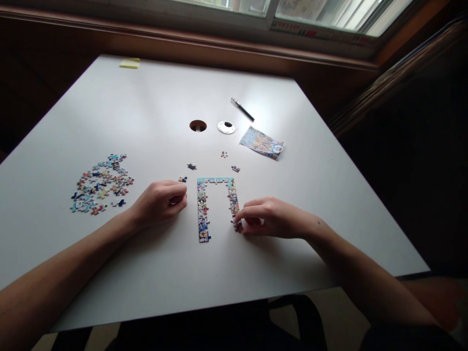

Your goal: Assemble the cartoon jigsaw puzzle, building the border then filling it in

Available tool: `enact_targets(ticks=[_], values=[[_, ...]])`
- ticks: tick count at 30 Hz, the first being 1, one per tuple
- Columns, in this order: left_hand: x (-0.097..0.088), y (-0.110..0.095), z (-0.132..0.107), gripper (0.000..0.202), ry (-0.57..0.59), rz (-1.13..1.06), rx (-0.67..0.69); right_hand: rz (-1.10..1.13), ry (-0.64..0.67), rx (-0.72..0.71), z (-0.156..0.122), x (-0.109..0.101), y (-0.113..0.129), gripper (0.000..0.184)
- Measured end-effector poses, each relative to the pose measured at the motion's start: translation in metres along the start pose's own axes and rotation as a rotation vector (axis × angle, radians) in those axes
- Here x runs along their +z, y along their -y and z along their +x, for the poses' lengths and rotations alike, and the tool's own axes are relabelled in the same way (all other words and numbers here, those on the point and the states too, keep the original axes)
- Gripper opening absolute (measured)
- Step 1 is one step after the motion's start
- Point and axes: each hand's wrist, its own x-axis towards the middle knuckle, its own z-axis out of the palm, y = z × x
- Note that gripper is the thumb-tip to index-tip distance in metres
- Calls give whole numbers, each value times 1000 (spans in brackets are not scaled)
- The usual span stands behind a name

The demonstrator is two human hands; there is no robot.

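Left hand (163,202) curled closed, the right hand (269,217) touches, grip undetermined, a small multicoloured jigsaw piece (238,227) at its fingers (251,212), best squared to the multicoloured jigsaw strip (233,198) beyond them before pressing.

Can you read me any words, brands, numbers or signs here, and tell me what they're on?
None can be read.
Picture sheet: any lettering in its print is too small.
Window frame: reddish marks, too blurred.
Joined puzzle border: tiny printed pictures, nothing legible.
Pen: no readable label.
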Motion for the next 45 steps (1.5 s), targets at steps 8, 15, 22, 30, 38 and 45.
enact_targets(ticks=[8, 15, 22, 30, 38, 45], values=[[-1, 1, -1, 37, 14, -15, -5, 7, 30, 24, 1, -1, 1, 14], [-1, 0, -1, 37, 10, -17, -7, -51, -14, -6, 0, 0, 1, 14], [-1, 0, -1, 38, 12, -18, -11, -80, -47, -50, -1, 0, 0, 22], [0, -1, 0, 37, 11, -11, -9, -182, -26, -30, -1, 3, -1, 20], [-1, 0, 0, 36, 15, -3, -6, -363, -115, -151, 2, 10, 3, 16], [0, 2, -2, 35, 14, -8, -11, -139, -589, 41, 6, 9, -16, 16]])
